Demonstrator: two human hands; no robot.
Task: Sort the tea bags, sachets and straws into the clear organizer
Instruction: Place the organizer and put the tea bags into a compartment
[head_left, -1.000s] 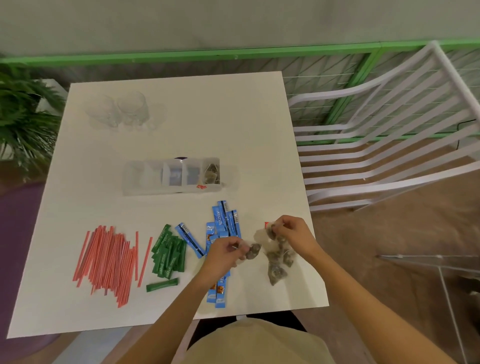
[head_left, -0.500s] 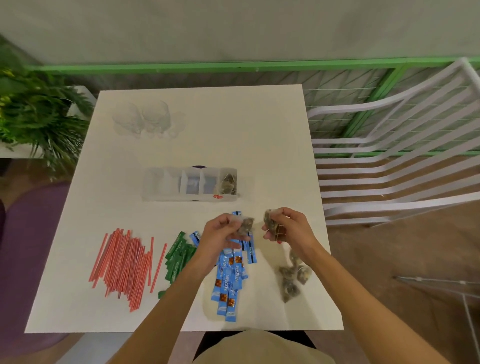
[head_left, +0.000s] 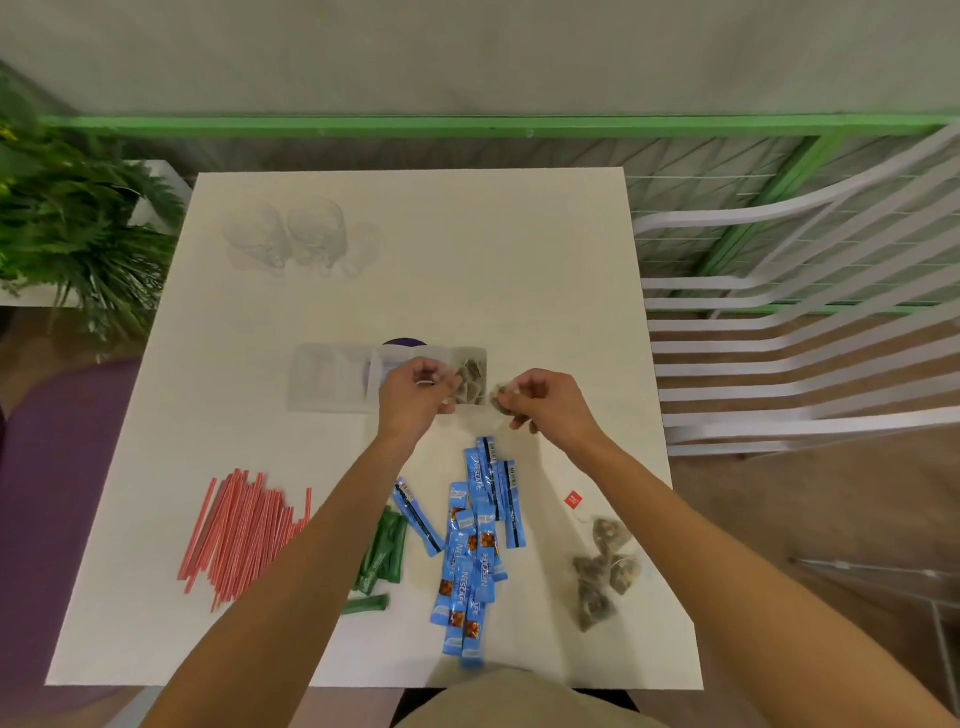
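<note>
The clear organizer (head_left: 332, 382) lies across the middle of the white table (head_left: 467, 260). Its rightmost compartment holds tea bags (head_left: 474, 383). My left hand (head_left: 415, 397) hovers over the organizer, its curled fingertips pinching a tea bag at that compartment's edge. My right hand (head_left: 543, 400) is just right of the organizer and pinches another tea bag (head_left: 502, 399). Near me lie red straws (head_left: 244, 530), green sachets (head_left: 385, 556), blue sachets (head_left: 478, 545) and a small heap of loose tea bags (head_left: 602, 571).
Two clear glasses (head_left: 291, 239) stand at the table's far left. A green plant (head_left: 67, 234) is off the left edge and a white slatted chair (head_left: 805, 338) off the right. A red tea-bag tag (head_left: 573, 500) lies near the right edge.
Both hands lifted a tea bag each from the near heap and carried them forward to the organizer's right end. The camera view tilted down and closer.
</note>
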